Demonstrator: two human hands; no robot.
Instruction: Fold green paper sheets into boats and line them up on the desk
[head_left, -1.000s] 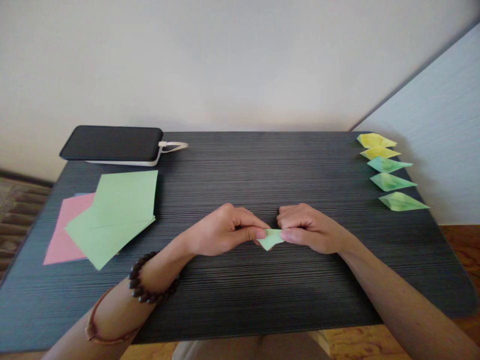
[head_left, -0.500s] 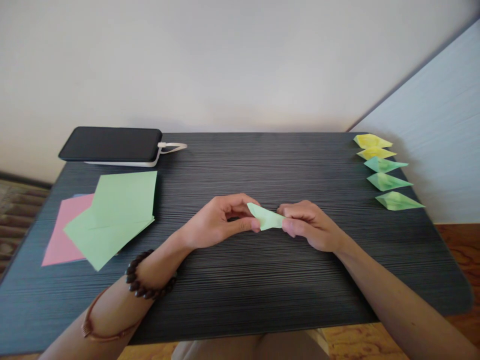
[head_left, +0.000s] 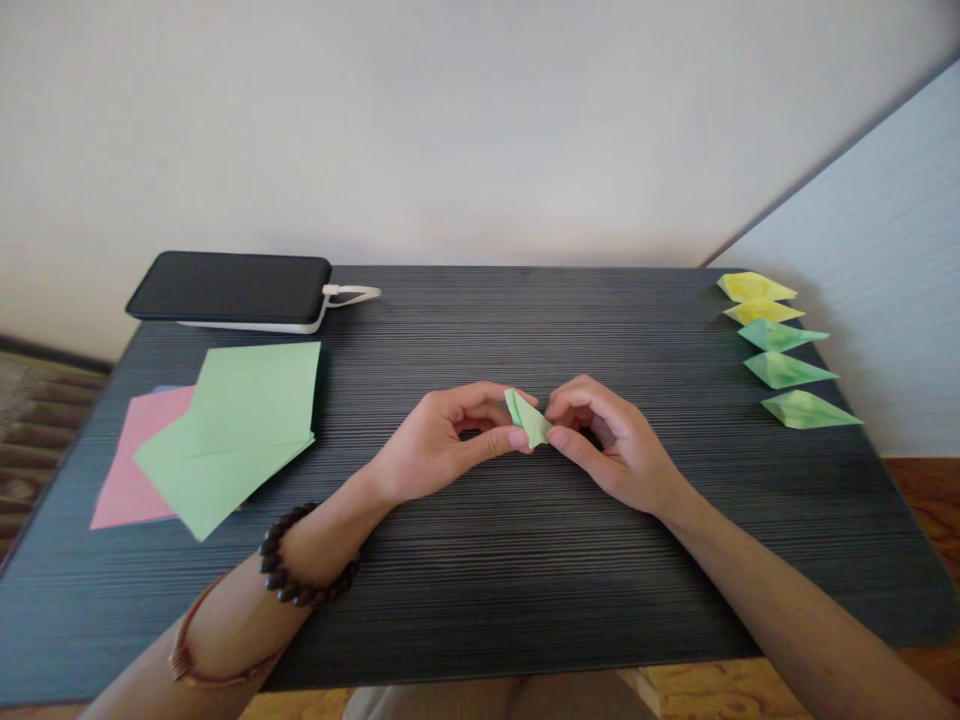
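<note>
A small folded piece of light green paper (head_left: 529,420) is held up between both hands over the middle of the dark table. My left hand (head_left: 457,435) pinches its left side, thumb in front and fingers behind. From the right, my right hand (head_left: 611,440) has its thumb and index finger closed on the paper's right edge. Part of the paper is hidden behind the fingertips. Several folded paper pieces, yellow (head_left: 756,288) and green (head_left: 810,410), pointed at both ends, lie in a column on the right.
At the left lie loose square sheets, green (head_left: 251,400) over pink (head_left: 142,460). Behind them a black phone (head_left: 232,287) rests on a white block with a short white cable (head_left: 356,293). The dark ribbed table (head_left: 480,580) meets a pale wall (head_left: 480,130) at the back.
The folded green paper has turned steeper, and less of it shows between my hands. My right hand has shifted its grip, with its fingers more arched. The view has moved slightly.
</note>
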